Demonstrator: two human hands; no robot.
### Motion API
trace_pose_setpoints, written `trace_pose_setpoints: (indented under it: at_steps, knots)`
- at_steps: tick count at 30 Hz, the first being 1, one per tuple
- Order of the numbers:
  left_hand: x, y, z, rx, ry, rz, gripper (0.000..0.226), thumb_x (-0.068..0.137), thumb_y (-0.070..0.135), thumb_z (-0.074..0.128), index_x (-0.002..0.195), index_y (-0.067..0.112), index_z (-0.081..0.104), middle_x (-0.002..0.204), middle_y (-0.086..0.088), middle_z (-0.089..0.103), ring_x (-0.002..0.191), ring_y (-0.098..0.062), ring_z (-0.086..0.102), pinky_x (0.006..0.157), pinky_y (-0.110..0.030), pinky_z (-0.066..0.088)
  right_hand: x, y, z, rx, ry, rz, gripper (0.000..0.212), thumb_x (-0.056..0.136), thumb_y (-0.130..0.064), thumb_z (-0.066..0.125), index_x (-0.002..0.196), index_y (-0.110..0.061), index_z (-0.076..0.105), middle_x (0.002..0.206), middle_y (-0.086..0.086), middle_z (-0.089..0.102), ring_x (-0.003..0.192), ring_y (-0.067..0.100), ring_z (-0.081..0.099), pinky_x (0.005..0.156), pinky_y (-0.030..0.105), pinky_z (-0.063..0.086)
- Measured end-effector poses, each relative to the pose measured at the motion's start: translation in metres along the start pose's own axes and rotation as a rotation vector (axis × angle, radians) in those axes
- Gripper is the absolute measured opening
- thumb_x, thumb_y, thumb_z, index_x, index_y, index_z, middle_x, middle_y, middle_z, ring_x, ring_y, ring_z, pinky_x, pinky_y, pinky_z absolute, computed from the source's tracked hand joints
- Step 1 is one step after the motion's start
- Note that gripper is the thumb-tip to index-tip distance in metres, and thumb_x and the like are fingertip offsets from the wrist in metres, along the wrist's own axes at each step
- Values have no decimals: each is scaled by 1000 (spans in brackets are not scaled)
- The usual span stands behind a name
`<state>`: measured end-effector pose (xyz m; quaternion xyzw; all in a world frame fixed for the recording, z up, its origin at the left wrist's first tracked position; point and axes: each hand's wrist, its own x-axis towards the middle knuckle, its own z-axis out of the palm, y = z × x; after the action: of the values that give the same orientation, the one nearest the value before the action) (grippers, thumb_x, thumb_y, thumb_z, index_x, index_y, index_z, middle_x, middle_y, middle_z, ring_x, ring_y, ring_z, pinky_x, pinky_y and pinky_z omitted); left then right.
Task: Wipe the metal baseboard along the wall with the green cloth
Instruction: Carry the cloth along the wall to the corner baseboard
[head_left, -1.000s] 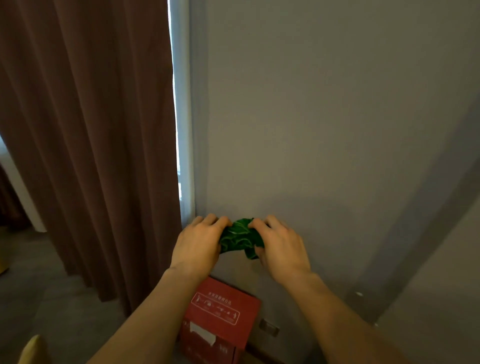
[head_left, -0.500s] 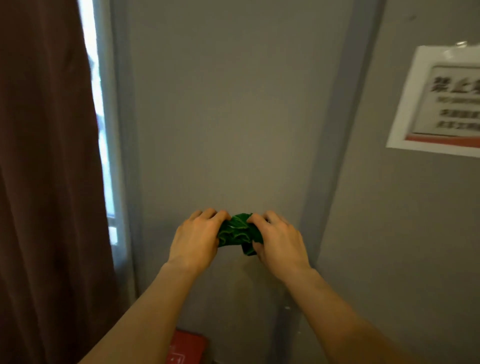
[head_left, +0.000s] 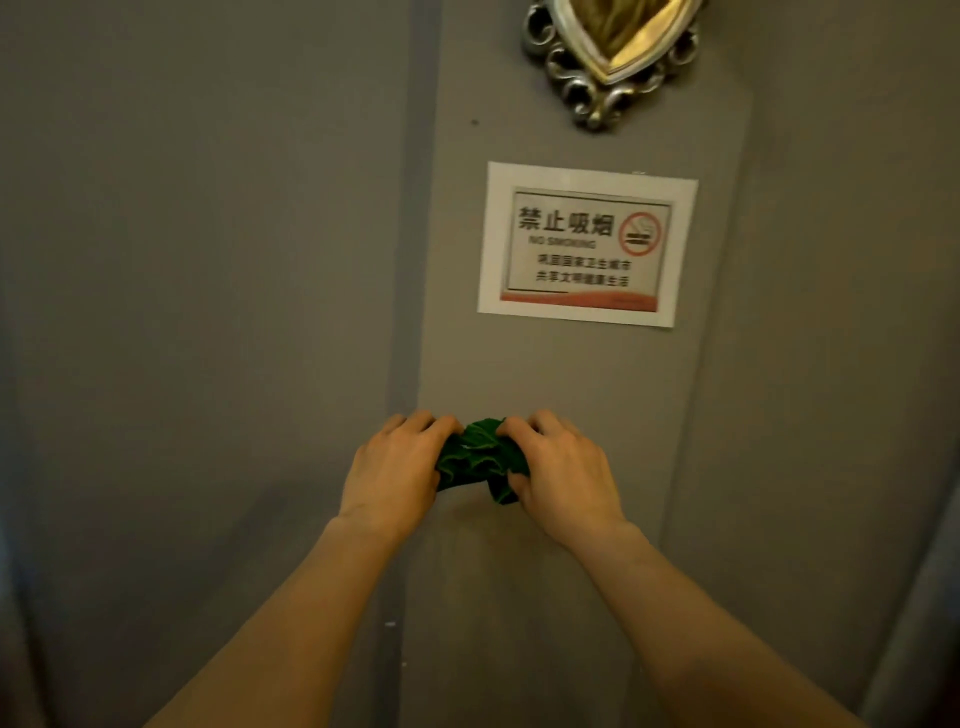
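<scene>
The main risk, as judged from this moment, is that the green cloth (head_left: 475, 460) is kept as a tight wad. Little of its surface would then be laid against the metal baseboard, and streaks could be left behind. A second risk is that the cloth is let slip if one hand is released before the other has a firm hold, since it is gripped only at its two ends and hangs unsupported in the air. The baseboard itself is not seen in the head view; only the grey wall (head_left: 208, 312) is shown, with a no-smoking notice (head_left: 587, 244) and an ornate metal frame (head_left: 608, 57) on it above the hands, so a long reach downward is judged to be needed.

The cloth is held bunched between the left hand (head_left: 392, 475) and the right hand (head_left: 558, 478), in front of the wall and below the notice. The fingers (head_left: 415, 423) of each hand are curled and pressed together, closed on one end of the cloth, and its crumpled middle is left showing in the gap between the two hands. Whether the wall is touched by the cloth cannot be told.
</scene>
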<state>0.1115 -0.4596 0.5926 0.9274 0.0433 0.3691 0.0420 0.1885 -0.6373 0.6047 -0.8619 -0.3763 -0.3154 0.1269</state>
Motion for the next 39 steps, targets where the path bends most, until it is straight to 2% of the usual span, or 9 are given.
trace_pose_setpoints:
  at_steps: [9,12,19,27,33,39]
  knots:
    - [20,81,19,-27,14,91,51,83,2,64,125,29,53,116,1,61,103,-25,53,69,-37,46,-39,71,-33,-45,29,74,46,82,-22,70,123,-30,50,106,0,54,92,24,54,61,34,45]
    - [24,93,23,-21,10,102,52,83,1,64,126,28,53,115,0,60,102,-25,53,67,-36,44,-42,82,-38,-53,46,89,46,82,-22,71,122,-30,51,105,0,55,92,23,55,59,32,40]
    - [33,105,36,-50,-1,127,54,79,-1,65,124,26,54,113,-1,60,100,-26,54,70,-41,50,-48,101,-34,-50,49,110,45,83,-23,70,123,-29,51,106,1,55,92,24,54,60,34,44]
    - [13,98,70,-53,-77,102,52,78,-3,66,121,25,56,110,-2,62,97,-28,55,68,-42,51,-65,107,4,-20,-29,103,45,83,-24,69,124,-29,51,105,0,55,91,23,54,60,35,47]
    - [-2,80,105,-52,-174,54,53,81,-1,65,124,27,55,116,0,60,102,-27,54,69,-40,51,-73,106,44,13,-106,108,46,83,-24,70,124,-28,51,106,2,56,93,25,55,61,36,47]
    - [-19,54,151,-104,-258,8,51,81,1,67,124,27,55,116,-1,59,104,-27,53,72,-45,53,-79,101,95,17,-211,147,45,84,-25,68,126,-29,51,109,2,56,95,27,56,65,39,52]
